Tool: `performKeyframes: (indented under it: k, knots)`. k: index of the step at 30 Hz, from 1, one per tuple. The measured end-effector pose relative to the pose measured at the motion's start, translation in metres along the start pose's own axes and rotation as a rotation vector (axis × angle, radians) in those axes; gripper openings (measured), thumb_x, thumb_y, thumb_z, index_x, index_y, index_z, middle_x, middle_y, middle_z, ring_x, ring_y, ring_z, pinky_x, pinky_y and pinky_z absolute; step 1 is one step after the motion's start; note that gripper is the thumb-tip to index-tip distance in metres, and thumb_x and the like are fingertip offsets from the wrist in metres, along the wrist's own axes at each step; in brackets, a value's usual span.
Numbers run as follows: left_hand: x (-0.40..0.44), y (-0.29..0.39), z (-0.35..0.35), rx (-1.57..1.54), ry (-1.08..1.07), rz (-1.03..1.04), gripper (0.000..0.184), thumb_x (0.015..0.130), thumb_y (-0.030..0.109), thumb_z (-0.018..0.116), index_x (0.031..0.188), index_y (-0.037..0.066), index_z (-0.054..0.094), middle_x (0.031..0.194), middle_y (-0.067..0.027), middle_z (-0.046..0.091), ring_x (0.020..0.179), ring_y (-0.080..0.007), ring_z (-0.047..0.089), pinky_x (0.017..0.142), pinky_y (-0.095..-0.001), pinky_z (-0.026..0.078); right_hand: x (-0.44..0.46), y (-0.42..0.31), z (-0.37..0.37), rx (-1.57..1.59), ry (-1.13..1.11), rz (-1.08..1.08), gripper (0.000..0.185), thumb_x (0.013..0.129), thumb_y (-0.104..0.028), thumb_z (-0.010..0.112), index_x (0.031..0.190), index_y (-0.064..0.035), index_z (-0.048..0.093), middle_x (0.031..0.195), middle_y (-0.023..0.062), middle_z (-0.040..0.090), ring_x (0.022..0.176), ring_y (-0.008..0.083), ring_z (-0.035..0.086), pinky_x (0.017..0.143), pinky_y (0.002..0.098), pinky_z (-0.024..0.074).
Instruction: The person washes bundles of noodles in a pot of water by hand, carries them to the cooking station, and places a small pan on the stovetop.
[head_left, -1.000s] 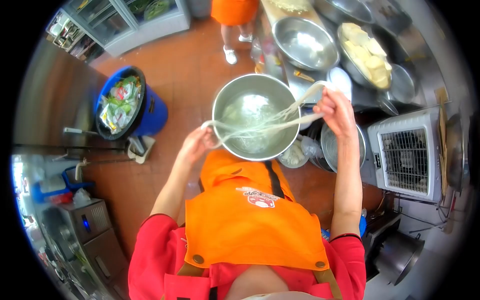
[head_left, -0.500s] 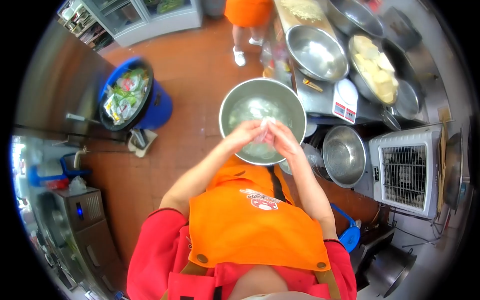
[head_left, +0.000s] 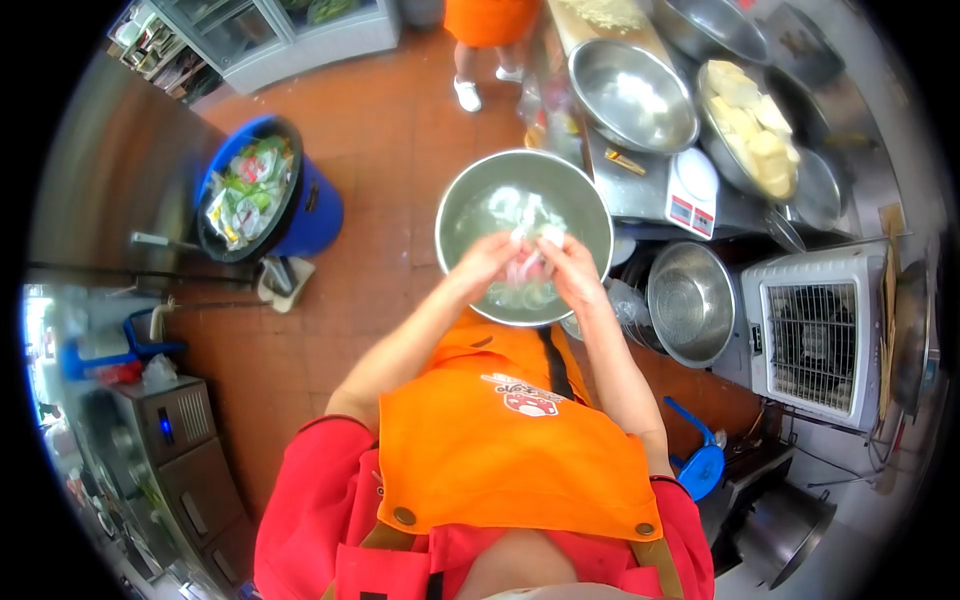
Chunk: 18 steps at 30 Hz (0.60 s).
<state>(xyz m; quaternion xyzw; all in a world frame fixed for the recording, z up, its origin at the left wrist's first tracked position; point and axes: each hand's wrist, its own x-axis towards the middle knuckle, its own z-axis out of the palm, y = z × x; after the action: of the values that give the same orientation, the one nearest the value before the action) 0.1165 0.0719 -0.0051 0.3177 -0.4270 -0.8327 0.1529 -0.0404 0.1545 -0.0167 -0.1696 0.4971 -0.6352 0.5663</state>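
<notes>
In front of my apron a deep, round metal pot (head_left: pixel 455 205) holds clear, shiny liquid or something see-through. My left hand (head_left: pixel 486 262) and my right hand (head_left: pixel 574 272) are over its near half. Between them is a thin, crumpled plastic bag (head_left: pixel 527 268), see-through with some pink on it. The fingertips of both hands are closed on its whitish upper edge, a little apart from each other. The bag's lower part hangs inside the rim, and I cannot make out whether anything is in it.
A counter on the right bears a metal bowl (head_left: pixel 634 96), a white scale (head_left: pixel 692 192) and a bowl of pale yellow chunks (head_left: pixel 745 125). Below it sits a perforated basin (head_left: pixel 690 303) by a grey fan unit (head_left: pixel 812 335). A blue bin (head_left: pixel 316 212) stands left. Another person (head_left: pixel 490 22) is ahead.
My hands have moved slightly apart, and the bag has spread between them, showing more of its pink part. The other person's feet have shifted a little.
</notes>
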Motion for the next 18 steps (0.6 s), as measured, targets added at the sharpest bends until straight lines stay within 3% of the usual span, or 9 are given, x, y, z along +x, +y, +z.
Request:
performKeyframes:
  k: [4, 8, 11, 18]
  knots:
    - [-0.015, -0.008, -0.043, -0.290, -0.025, 0.098, 0.020, 0.097, 0.022, 0.048, 0.097, 0.004, 0.058, 0.087, -0.0065, 0.063, 0.086, -0.0190, 0.062, 0.076, -0.0320, 0.050, -0.006, -0.028, -0.001, 0.235, 0.012, -0.045, 0.017, 0.089, -0.010, 0.059, 0.105, -0.0051, 0.058, 0.087, 0.0062, 0.064, 0.076, 0.0180, 0.063, 0.076, 0.0322, 0.0528]
    - [-0.051, -0.035, -0.102, -0.403, 0.099, 0.086, 0.018, 0.094, 0.020, 0.054, 0.095, 0.003, 0.060, 0.078, -0.0066, 0.060, 0.073, -0.0213, 0.061, 0.075, -0.0372, 0.053, -0.013, -0.079, -0.012, 0.180, -0.076, -0.086, 0.011, 0.093, -0.014, 0.054, 0.098, -0.0051, 0.056, 0.066, -0.0036, 0.045, 0.059, 0.0094, 0.048, 0.069, 0.0304, 0.0508]
    - [-0.084, -0.051, -0.128, -0.498, 0.169, 0.113, 0.015, 0.094, 0.017, 0.053, 0.094, 0.003, 0.059, 0.077, -0.0065, 0.060, 0.072, -0.0203, 0.061, 0.074, -0.0373, 0.053, -0.028, -0.132, 0.005, 0.025, -0.164, -0.106, 0.014, 0.095, -0.018, 0.051, 0.095, -0.0050, 0.056, 0.061, -0.0078, 0.035, 0.055, 0.0061, 0.039, 0.065, 0.0284, 0.0460]
    - [-0.098, -0.107, -0.169, -0.579, 0.306, 0.060, 0.012, 0.094, 0.014, 0.053, 0.093, 0.003, 0.058, 0.080, -0.0071, 0.061, 0.073, -0.0210, 0.061, 0.076, -0.0361, 0.053, -0.052, -0.233, 0.049, 0.004, -0.342, -0.215, 0.015, 0.095, -0.016, 0.050, 0.098, -0.0035, 0.057, 0.062, -0.0080, 0.033, 0.051, 0.0044, 0.033, 0.059, 0.0266, 0.0373]
